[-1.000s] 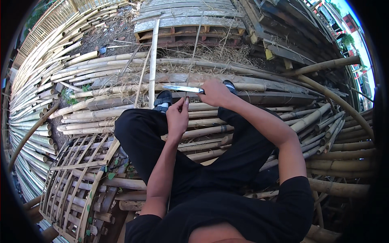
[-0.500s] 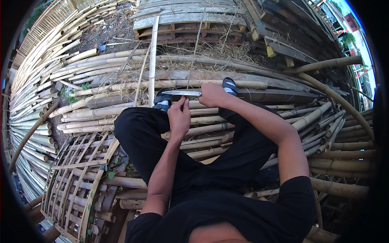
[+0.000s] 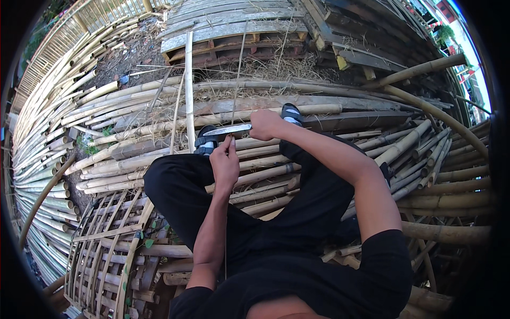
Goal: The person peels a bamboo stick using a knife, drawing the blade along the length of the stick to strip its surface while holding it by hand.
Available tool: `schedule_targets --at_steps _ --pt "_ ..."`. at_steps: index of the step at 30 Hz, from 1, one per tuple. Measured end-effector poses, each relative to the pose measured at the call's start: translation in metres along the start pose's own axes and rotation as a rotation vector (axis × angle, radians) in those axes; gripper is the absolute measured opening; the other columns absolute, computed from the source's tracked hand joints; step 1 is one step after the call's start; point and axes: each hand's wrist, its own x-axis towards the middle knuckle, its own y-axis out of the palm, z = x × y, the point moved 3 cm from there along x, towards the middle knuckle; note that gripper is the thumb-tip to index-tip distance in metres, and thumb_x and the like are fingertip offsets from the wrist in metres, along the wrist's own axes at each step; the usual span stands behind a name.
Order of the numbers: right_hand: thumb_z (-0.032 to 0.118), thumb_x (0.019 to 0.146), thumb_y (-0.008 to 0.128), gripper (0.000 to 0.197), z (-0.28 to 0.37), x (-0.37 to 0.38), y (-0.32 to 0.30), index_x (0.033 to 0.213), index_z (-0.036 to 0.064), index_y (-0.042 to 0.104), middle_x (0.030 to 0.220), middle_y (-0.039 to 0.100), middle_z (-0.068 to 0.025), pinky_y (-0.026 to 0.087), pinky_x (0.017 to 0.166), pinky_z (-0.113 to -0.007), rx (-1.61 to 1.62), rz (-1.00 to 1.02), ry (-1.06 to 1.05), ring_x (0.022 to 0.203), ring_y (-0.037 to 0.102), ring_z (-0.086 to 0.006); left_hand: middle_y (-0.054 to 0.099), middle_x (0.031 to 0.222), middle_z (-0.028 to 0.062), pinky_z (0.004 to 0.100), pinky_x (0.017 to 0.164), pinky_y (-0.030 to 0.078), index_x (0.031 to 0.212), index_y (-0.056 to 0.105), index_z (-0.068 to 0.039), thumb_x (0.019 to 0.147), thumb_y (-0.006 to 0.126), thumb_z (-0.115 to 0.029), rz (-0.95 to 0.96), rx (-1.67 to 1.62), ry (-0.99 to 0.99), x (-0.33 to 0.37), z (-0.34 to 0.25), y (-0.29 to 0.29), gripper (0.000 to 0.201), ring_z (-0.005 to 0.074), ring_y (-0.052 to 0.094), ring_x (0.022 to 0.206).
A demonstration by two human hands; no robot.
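My right hand [image 3: 265, 125] is closed round the handle of a knife [image 3: 235, 129], whose bright blade points left. A thin bamboo strip [image 3: 237, 85] runs from the far side toward me and meets the blade. Just below the blade, my left hand [image 3: 225, 162] pinches this strip between thumb and fingers. The strip's near end trails along my left forearm toward my lap. Both hands are between my knees, above my sandals [image 3: 206, 141]. My right fingers hide the knife's handle.
A wider pale bamboo slat [image 3: 189, 90] stands beside my left foot. Bamboo poles [image 3: 255, 114] lie crosswise under my feet. Wooden pallets [image 3: 234, 32] are stacked ahead, a woven bamboo frame [image 3: 109, 250] is at left, and a bent pole [image 3: 433, 114] arches at right.
The whole view has shifted, so the surroundings sit slightly farther left. The knife blade now tilts a little more, its tip lower. Both hands keep their holds.
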Motion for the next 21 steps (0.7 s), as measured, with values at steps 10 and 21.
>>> schedule_targets --at_steps 10,21 --pt "0.024 0.074 0.061 0.031 -0.054 0.016 -0.035 0.087 -0.0027 0.069 0.089 0.067 -0.0235 0.053 0.078 -0.045 0.068 -0.245 0.167 0.087 0.066 -0.0382 0.058 0.068 0.0178 0.0298 0.061 0.044 0.118 0.062 -0.001 0.096 0.052 -0.016 0.063 -0.064 0.042 -0.003 -0.006 0.004 0.028 0.0111 0.046 0.061" --pt "0.034 0.086 0.059 0.038 -0.001 -0.006 -0.013 0.086 -0.0029 0.066 0.085 0.064 -0.0253 0.048 0.08 -0.049 -0.015 -0.12 -0.224 0.085 0.062 -0.0413 0.061 0.073 0.0116 0.0302 0.062 0.044 0.113 0.061 0.0 0.098 0.05 -0.018 0.055 -0.122 0.013 0.004 0.005 0.007 0.026 0.0131 0.049 0.063"
